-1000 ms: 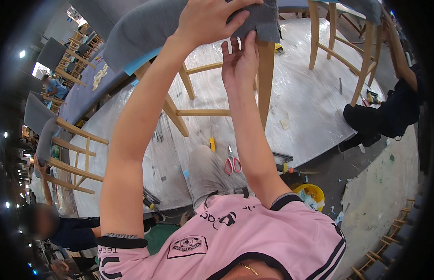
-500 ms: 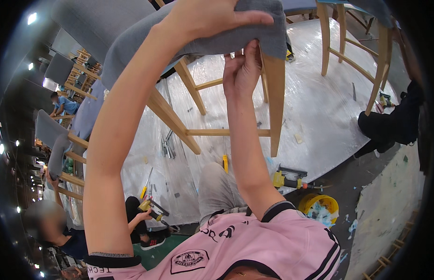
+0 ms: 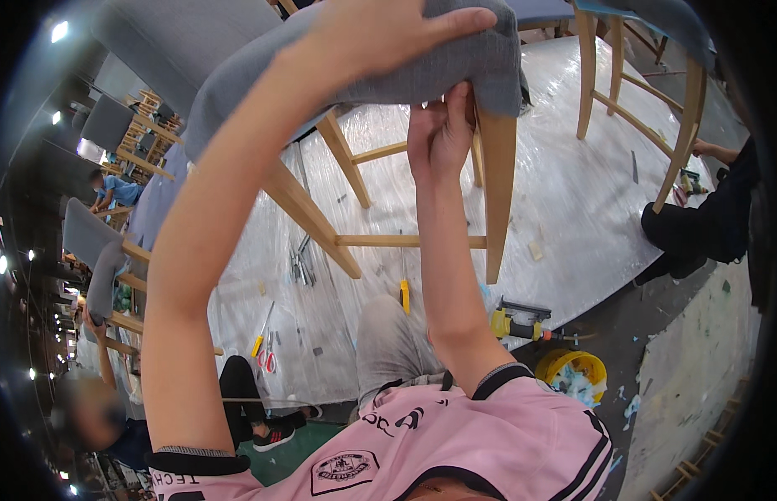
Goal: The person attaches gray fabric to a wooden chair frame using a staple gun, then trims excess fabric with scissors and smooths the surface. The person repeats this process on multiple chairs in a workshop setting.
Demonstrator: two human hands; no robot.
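A chair with a grey fabric seat [image 3: 405, 75] and pale wooden legs [image 3: 498, 192] stands tilted before me. Across the top of the seat lies my left hand [image 3: 376, 37], open, its thumb stretched to the right; its fingertips are blurred or cut off by the upper edge. Below the seat's near edge, beside the right leg, my right hand [image 3: 442, 129] pinches the hanging edge of the grey fabric, thumb up against it. The far fingers of that hand are partly hidden under the fabric.
Plastic film covers the work table [image 3: 572, 192]. On it lie a yellow-handled screwdriver [image 3: 404, 296], another screwdriver [image 3: 258, 346], red scissors [image 3: 269, 359] and a staple gun [image 3: 519, 321]. A yellow bucket [image 3: 543, 367] of scraps stands below. Co-workers sit left and right.
The seat and my right hand have shifted slightly right and down. At lower left, the co-worker's hand and staple gun have gone from beside the scissors. The right co-worker's hand now shows by a chair leg.
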